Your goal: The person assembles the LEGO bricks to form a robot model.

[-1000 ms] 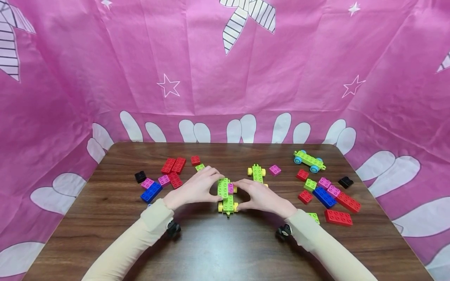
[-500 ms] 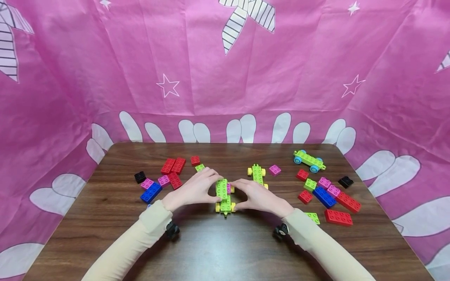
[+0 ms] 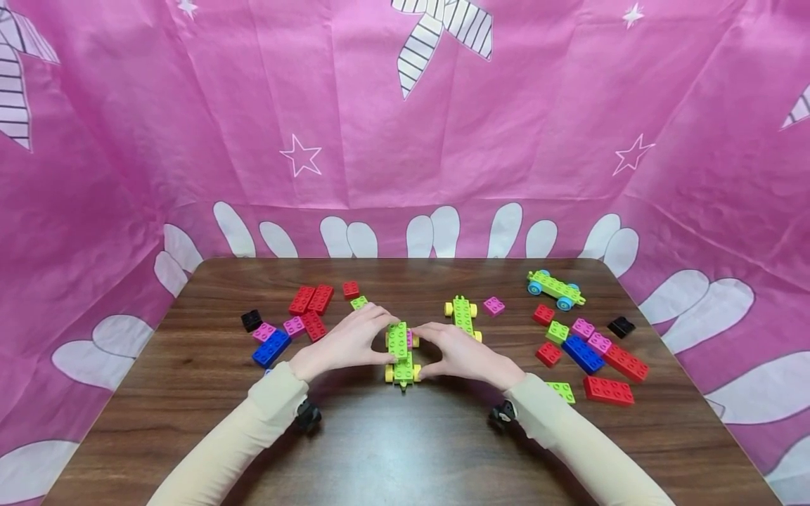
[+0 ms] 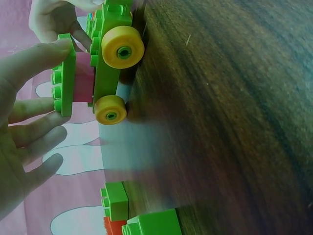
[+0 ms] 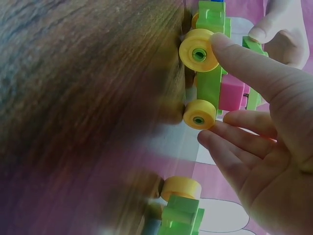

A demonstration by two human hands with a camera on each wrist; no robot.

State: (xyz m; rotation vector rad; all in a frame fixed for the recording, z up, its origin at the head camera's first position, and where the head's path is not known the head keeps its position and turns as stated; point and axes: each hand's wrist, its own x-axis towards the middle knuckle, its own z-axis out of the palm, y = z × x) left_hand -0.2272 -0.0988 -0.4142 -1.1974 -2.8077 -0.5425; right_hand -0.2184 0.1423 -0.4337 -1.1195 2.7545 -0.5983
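A green wheeled car base (image 3: 403,374) with yellow wheels stands on the table in front of me. A pink brick (image 5: 232,92) sits on its studs. Over the pink brick lies a flat green brick (image 3: 397,340), offset to the left; a narrow gap shows between them in the right wrist view. My left hand (image 3: 351,342) pinches the flat green brick by its ends, thumb nearest me. My right hand (image 3: 460,356) holds the car base from the right, its thumb at the near yellow wheel (image 5: 198,50) and fingertips by the far one.
A second green base with yellow wheels (image 3: 463,315) stands just behind my right hand. At back right is a blue-wheeled base (image 3: 555,287). Loose bricks lie on both sides, including a blue brick (image 3: 272,348) at left and a red brick (image 3: 608,391) at right.
Both hands have shifted slightly left together with the car base and the flat green brick. Their grips look the same, and the loose bricks have stayed in place.
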